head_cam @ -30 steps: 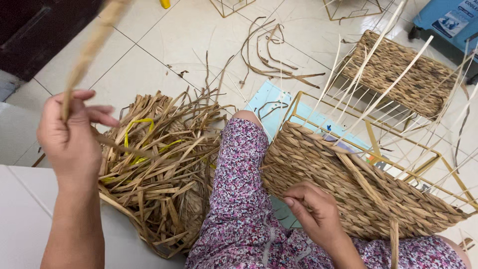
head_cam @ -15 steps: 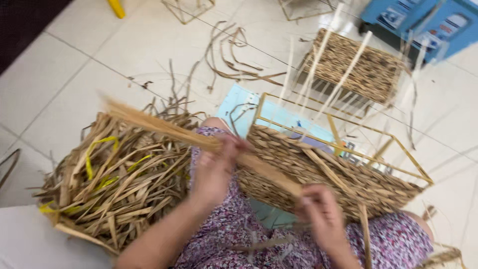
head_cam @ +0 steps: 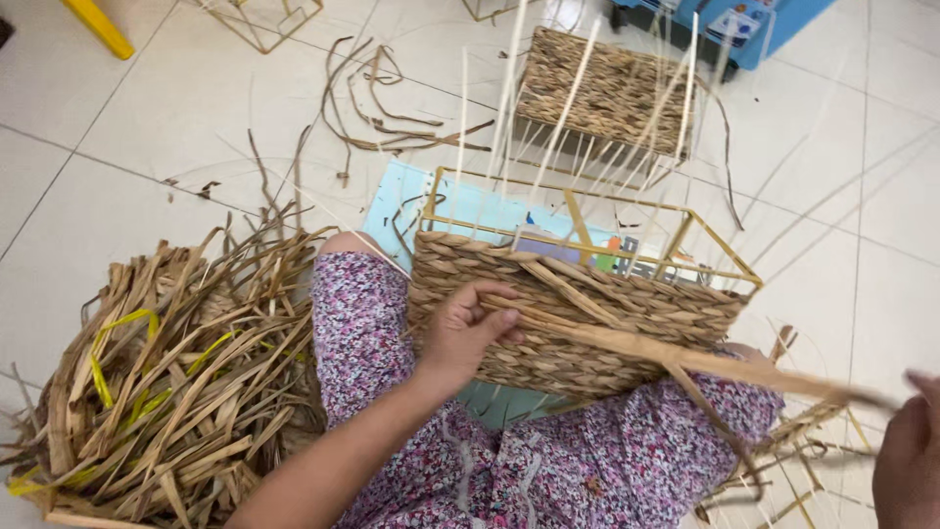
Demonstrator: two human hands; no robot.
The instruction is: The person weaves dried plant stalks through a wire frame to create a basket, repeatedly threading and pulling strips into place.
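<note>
- Far left of the basket, there's a big loose heap of dried tan straw leaves [head_cam: 166, 382] on the white tiled floor [head_cam: 127, 147], a few yellow strips tangled through it.
- Up at the top left corner, well away from the basket, a yellow bar [head_cam: 96, 25] lies across the tiles.
- Just left of the basket, a knee in floral purple fabric [head_cam: 357, 313] presses against its woven side.
- Left hand [head_cam: 462, 333] is on the front wall of the half-woven straw basket on a gold wire frame [head_cam: 578, 313], fingers curled, thumb pinning the near end of a long flat straw strand [head_cam: 685, 360] to the weave.
- The basket sits on the lap, tilted, its upper frame bare wire, over a pale blue sheet [head_cam: 406, 201].
- Behind the basket, scattered dark straw scraps [head_cam: 392, 118] and a second woven basket with pale upright stakes [head_cam: 607, 93].
- The strand runs taut from the basket out to the right.
- Right hand [head_cam: 909, 460] sits at the right edge, below the basket, mostly cut off; the strand's blurred tip reaches it, and I can't tell how its fingers close.
</note>
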